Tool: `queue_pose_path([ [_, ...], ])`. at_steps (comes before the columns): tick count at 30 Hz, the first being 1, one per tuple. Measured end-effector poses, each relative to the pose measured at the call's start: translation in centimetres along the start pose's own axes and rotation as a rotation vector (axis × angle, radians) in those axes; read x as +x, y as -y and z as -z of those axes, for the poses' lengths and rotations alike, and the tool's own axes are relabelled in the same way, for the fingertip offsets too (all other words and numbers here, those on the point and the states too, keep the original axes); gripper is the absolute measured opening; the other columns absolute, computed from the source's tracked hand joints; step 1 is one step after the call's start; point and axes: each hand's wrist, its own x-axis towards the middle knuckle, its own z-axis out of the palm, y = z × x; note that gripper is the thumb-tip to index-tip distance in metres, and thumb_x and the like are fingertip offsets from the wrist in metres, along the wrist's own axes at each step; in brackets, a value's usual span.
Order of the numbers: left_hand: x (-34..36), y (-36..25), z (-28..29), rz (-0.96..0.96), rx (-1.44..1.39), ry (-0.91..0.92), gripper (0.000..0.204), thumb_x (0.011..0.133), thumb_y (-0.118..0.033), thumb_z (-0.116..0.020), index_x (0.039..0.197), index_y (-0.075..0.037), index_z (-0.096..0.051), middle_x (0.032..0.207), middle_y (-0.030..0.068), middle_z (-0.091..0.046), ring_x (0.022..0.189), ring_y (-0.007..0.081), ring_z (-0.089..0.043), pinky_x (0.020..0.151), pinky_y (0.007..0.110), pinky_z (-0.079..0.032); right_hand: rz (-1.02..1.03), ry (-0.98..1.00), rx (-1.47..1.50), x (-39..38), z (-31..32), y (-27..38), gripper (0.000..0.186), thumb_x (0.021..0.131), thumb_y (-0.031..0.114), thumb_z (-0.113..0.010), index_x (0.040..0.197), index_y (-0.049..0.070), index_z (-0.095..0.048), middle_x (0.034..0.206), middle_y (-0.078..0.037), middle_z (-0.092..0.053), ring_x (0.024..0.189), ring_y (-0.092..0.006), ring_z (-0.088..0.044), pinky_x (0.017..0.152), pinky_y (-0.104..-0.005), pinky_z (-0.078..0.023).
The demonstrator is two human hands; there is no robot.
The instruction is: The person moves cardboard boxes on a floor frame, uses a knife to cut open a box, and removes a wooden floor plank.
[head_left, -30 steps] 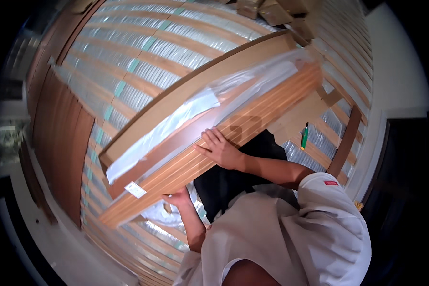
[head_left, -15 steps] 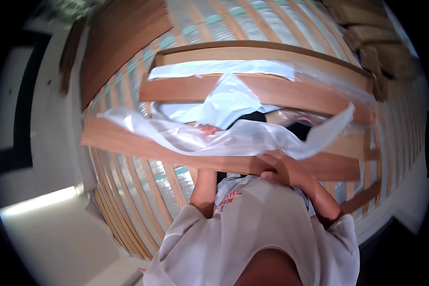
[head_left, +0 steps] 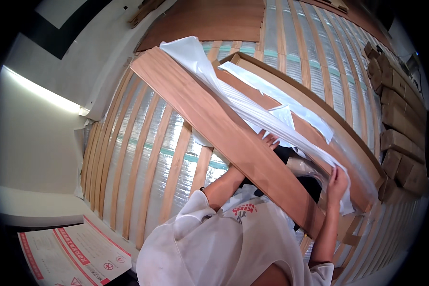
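Swung from near level to a slant running upper left to lower right, the wooden plank bares its face beside the white foam sheet that the right hand pinches, while the left hand reaches beneath, its hold impossible to tell.

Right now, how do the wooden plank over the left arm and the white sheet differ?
Colour: the plank is reddish-brown; the white sheet is white.
Shape: the plank is flat and straight-sided; the white sheet is bunched into lengthwise folds.
Handling: the left hand reaches beneath the plank; the right hand grips the white sheet.
Shared: both run upper left to lower right.
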Motion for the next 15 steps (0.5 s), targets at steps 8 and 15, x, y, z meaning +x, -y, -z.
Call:
queue_pose_path([
  [8,1.7,1.9,-1.5,0.245,-0.049,-0.023,0.068,0.103,-0.041,-0.038,0.156,-0.012,-0.006,0.155,0.0276,-0.020,0.140,0.0337,-0.034,0.116,0.043,-0.030,-0.632,-0.328,1.257,17.1,3.1,2.1,0.026,0.097,0.014,-0.059,0.118,-0.002,-0.060,0.095,-0.003,-0.062,0.083,-0.0104,-0.058,0.072,-0.0229,-0.047],
  [15,3.6,2.0,-2.8,0.308,-0.195,0.061,0.089,0.091,-0.076,-0.028,0.141,-0.004,-0.039,0.081,0.0091,-0.054,0.085,0.0260,-0.053,0.085,0.038,-0.046,-0.380,-0.464,1.608,34.8,6.8,6.3,0.029,0.098,0.003,-0.044,0.119,-0.017,-0.049,0.125,-0.025,-0.053,0.120,-0.0365,-0.053,0.106,-0.0431,-0.050],
])
